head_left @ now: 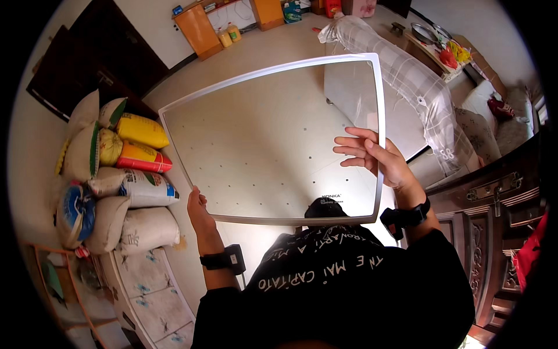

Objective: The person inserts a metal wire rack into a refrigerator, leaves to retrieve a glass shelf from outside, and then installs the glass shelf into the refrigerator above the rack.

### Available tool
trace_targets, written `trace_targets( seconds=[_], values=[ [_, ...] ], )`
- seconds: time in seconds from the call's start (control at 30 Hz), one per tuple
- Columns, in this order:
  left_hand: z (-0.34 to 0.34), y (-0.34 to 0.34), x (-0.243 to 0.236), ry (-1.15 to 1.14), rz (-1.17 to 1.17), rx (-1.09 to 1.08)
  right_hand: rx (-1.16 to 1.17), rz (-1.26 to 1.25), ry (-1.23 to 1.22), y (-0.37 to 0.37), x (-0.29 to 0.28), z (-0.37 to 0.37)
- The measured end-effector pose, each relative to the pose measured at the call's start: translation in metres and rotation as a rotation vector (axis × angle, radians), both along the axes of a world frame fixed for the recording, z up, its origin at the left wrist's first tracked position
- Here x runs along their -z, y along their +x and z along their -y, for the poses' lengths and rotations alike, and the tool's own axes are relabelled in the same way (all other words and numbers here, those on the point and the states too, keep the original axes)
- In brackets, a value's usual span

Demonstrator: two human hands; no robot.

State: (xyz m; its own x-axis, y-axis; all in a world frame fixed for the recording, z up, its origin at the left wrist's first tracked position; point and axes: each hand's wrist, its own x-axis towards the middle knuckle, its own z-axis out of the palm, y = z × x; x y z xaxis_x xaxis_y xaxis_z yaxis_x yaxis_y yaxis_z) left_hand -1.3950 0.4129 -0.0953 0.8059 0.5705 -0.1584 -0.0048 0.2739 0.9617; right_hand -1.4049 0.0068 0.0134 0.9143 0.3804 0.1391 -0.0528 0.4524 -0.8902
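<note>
A large rectangular glass panel (261,145) with a white frame is tilted in front of me, its lower edge close to my black shirt. The floor shows through the glass, along with small dark dots. My left hand (199,205) is closed around the frame near its lower left corner, most of its fingers hidden behind the edge. At the right side of the frame is my right hand (381,154), fingers stretched out and spread over the glass area. Whether those fingers touch the glass cannot be made out.
Several stuffed sacks (148,192) are piled at the left, beside a patterned cabinet (154,285). A long piece covered with checked cloth (401,75) stands at the right. Near it is a carved dark door (479,238). An orange-brown cabinet (197,29) stands at the far wall.
</note>
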Motion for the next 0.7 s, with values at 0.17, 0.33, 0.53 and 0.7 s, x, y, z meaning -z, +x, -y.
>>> trace_targets(
  seconds=[0.17,0.33,0.53,0.7],
  values=[
    [-0.007,0.165,0.009,0.018,-0.032,0.104,0.153,0.09,-0.198,0.134,0.022,0.007],
    [-0.019,0.327,0.035,0.007,-0.017,0.132,0.257,0.101,-0.341,0.29,0.041,0.009],
    [-0.054,0.478,0.041,0.025,0.018,0.034,-0.056,-0.046,-0.113,0.477,0.015,-0.019],
    [-0.038,0.62,0.053,-0.008,-0.055,-0.022,-0.026,-0.204,-0.4,0.614,0.02,-0.016]
  ],
)
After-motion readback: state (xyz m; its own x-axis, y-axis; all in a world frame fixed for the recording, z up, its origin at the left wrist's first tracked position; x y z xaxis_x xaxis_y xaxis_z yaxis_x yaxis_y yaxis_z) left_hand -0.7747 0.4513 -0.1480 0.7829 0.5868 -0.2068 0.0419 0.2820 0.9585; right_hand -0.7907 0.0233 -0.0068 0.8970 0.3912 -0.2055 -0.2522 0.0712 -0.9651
